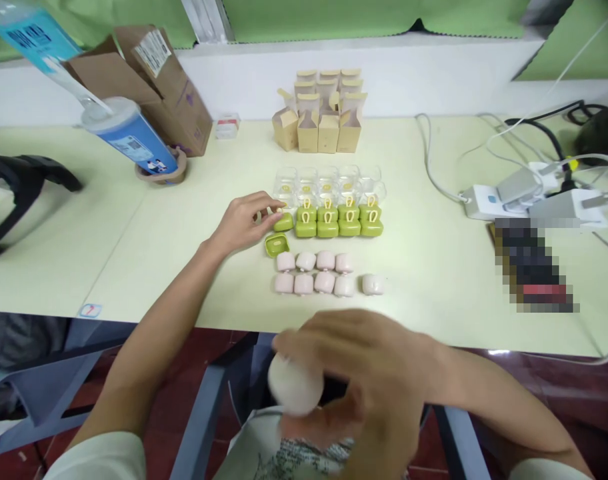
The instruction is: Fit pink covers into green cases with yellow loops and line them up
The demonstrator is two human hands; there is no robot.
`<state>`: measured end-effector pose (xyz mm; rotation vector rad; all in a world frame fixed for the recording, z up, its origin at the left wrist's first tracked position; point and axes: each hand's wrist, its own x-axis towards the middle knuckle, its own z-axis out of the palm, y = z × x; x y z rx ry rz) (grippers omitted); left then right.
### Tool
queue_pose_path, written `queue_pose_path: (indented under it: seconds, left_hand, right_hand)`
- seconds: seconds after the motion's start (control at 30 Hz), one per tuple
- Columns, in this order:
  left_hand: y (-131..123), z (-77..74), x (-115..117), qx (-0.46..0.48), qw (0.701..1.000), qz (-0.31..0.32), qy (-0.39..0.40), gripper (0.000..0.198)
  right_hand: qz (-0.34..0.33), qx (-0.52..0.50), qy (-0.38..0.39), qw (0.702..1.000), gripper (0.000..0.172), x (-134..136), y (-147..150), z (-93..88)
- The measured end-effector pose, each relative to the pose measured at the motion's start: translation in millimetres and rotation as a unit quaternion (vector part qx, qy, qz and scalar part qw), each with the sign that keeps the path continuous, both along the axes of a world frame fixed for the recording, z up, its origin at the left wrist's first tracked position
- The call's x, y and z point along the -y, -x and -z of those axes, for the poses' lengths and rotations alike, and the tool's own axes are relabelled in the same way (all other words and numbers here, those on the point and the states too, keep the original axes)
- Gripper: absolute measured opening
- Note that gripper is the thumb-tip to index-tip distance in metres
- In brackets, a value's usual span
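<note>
My left hand (pixel 244 223) reaches across the pale table (pixel 134 267) and its fingertips pinch a small green case (pixel 283 222) at the left end of a row of green cases (pixel 339 223). An open green case (pixel 277 245) lies just below it. Two rows of pale pink cases (pixel 314 272) sit in front, with one more pink case (pixel 373 285) apart to the right. My right hand (pixel 364 387) is low, below the table's front edge, closed around a pale pink case (pixel 295 385). Clear plastic boxes (pixel 329 181) stand behind the green row.
Small tan cartons (pixel 321 110) are stacked by the white wall. A brown cardboard box (pixel 154 80) and a blue-labelled canister (pixel 131 137) stand at the back left. Power strips, adapters and cables (pixel 534 193) cover the right side. A black object (pixel 19 187) lies far left.
</note>
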<state>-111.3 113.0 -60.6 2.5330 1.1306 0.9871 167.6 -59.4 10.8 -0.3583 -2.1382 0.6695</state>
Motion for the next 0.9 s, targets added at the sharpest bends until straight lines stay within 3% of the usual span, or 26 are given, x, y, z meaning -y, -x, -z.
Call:
queue_pose_path:
  seconds: [0.07,0.13,0.3,0.63,0.73,0.8,0.9]
  left_hand:
    - [0,0.0,0,0.005,1.0,-0.007,0.0,0.032]
    - [0,-0.9,0,0.001,1.0,-0.015,0.01,0.035]
    - [2,-1.4,-1,-0.017,0.998,-0.028,0.056,0.049]
    - [4,-3.6,-2,-0.005,0.994,-0.022,0.111,0.06]
    - [5,-6.9,-1,-0.012,0.994,-0.02,0.111,0.059]
    - [6,-8.6,0,-0.02,0.995,-0.014,0.096,0.055]
    - [6,-9.6,0,-0.042,0.997,0.0,0.07,0.046]
  right_hand:
    - [0.041,-0.048,-0.031,0.998,0.02,23,18,-9.7]
    - [0.063,-0.087,-0.052,0.993,0.021,31,24,-11.3]
    - [0.075,-0.04,-0.063,0.994,0.041,17,11,-0.2]
    - [0.058,-0.037,-0.092,0.993,0.04,12,9,4.4]
    - [0.091,-0.004,-0.027,0.995,0.038,-13,-12,11.8]
    - [0.142,-0.007,-0.039,0.989,0.035,-48,-32,16.3]
    - [0.236,-0.094,0.02,0.967,0.027,-115,-67,25.0]
